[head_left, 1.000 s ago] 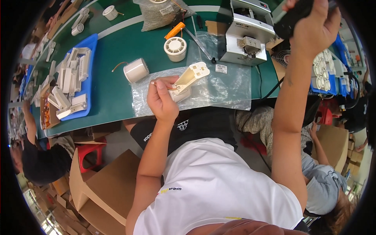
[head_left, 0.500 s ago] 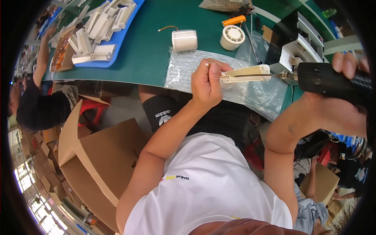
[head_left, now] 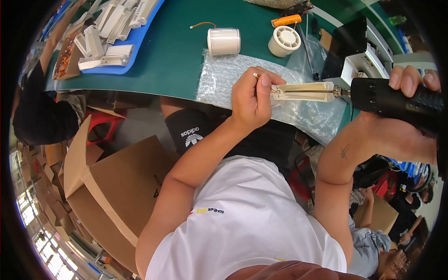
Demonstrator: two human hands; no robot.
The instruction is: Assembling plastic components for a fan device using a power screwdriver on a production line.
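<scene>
My left hand [head_left: 253, 99] pinches one end of a long cream plastic housing [head_left: 308, 98], with a small wire connector [head_left: 255, 75] poking out by the thumb. My right hand [head_left: 405, 83] is wrapped round a black electric screwdriver [head_left: 380, 96] lying level. Its long bit runs through the housing's open trough toward my left hand, and the chuck is close against the housing's right end. Whether the tip sits in a screw is hidden. Beyond them on the green bench stand a white cylinder [head_left: 224, 42] with a thin wire and a round white vented cap piece [head_left: 285, 40].
Clear bubble wrap [head_left: 215, 77] lies beneath my hands. At the left a blue tray [head_left: 132, 58] holds several white housings, beside a cardboard box [head_left: 68, 60] of orange parts. A black-and-white machine [head_left: 364, 60] stands right. An orange cylinder [head_left: 287, 20] lies behind; a large carton [head_left: 126, 182] stands at my left.
The housing and chuck have come closer together, with the bit deeper along the trough. My left hand has shifted slightly right. The whole view has moved a little.
</scene>
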